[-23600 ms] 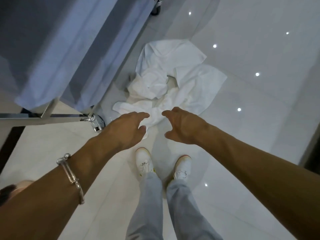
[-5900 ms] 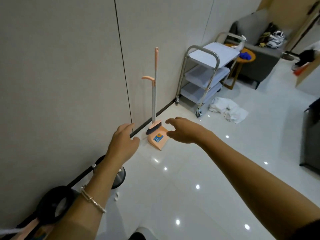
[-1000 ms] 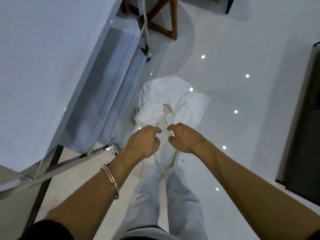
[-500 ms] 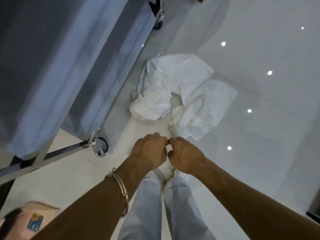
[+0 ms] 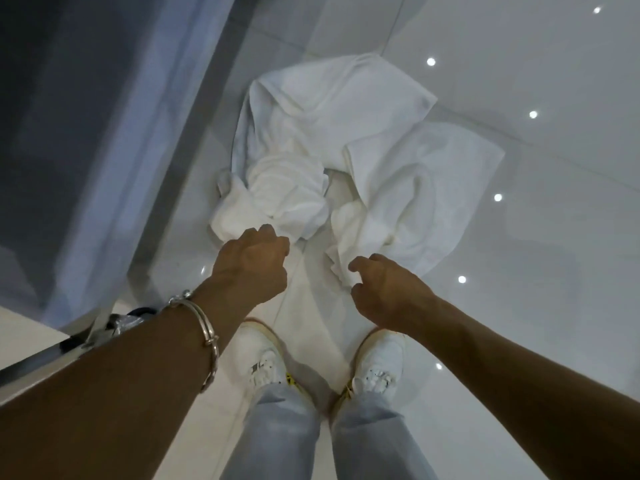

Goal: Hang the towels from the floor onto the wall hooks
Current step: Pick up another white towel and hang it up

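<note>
At the centre of the frame, the white towels (image 5: pixel 346 140) lie crumpled in a heap on the glossy floor (image 5: pixel 536 323), just beside the trolley (image 5: pixel 114 140) that fills the upper left. I see the left hand (image 5: pixel 252 268) at the heap's near edge, fingers (image 5: pixel 273 235) clenched over; whether they grasp cloth I cannot tell. The right hand (image 5: pixel 384 292) hovers at the heap's lower right edge, fingers loosely curled, grasping nothing. Lower down, white shoes (image 5: pixel 266 358) stand apart.

silver bracelet (image 5: pixel 204 327), grey trousers (image 5: pixel 277 434), white sneakers (image 5: pixel 265 358)
</note>
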Available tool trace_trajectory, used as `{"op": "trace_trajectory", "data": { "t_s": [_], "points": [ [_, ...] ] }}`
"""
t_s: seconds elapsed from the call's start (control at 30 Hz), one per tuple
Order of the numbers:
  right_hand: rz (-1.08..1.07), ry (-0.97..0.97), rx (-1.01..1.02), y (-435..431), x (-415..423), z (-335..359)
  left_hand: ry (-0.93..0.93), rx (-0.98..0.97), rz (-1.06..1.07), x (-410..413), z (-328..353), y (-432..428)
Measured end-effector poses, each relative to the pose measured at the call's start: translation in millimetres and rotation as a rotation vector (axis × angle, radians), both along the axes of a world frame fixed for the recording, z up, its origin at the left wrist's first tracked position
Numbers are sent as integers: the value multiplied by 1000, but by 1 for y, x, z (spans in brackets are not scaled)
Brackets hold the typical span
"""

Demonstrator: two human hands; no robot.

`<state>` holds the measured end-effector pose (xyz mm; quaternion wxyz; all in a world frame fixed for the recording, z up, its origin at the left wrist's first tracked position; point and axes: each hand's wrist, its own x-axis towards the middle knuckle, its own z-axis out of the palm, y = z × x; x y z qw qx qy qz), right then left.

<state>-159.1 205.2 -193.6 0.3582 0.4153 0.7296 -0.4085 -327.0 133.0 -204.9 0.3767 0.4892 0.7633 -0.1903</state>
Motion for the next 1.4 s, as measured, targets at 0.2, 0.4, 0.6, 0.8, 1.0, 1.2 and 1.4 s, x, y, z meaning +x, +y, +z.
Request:
{"op": "trace_trajectory", "data": {
  "t_s": [0.2, 0.4, 0.6, 0.8, 1.0, 1.2, 1.4],
  "points": [
    [-38, 14, -26, -7, 11, -46, 78, 82, -72, -4, -76, 8],
    [-98, 21, -32, 5, 18, -71, 214, 35, -61, 0, -128, 12],
    [-135, 16, -43, 6, 14, -48, 58, -31, 116, -31, -97, 15],
    [-140, 111, 12, 24, -11, 26, -187, 130, 123, -34, 17, 40],
    [-174, 276, 131, 62, -30, 155, -405, 212, 6, -30, 175, 64],
    [-173, 399, 106, 107, -41, 334, -353, 317, -202, -39, 368, 111],
    [-200, 509, 189, 137, -40, 569, -276, 452, -362, -42, 598, 147]
  ]
}}
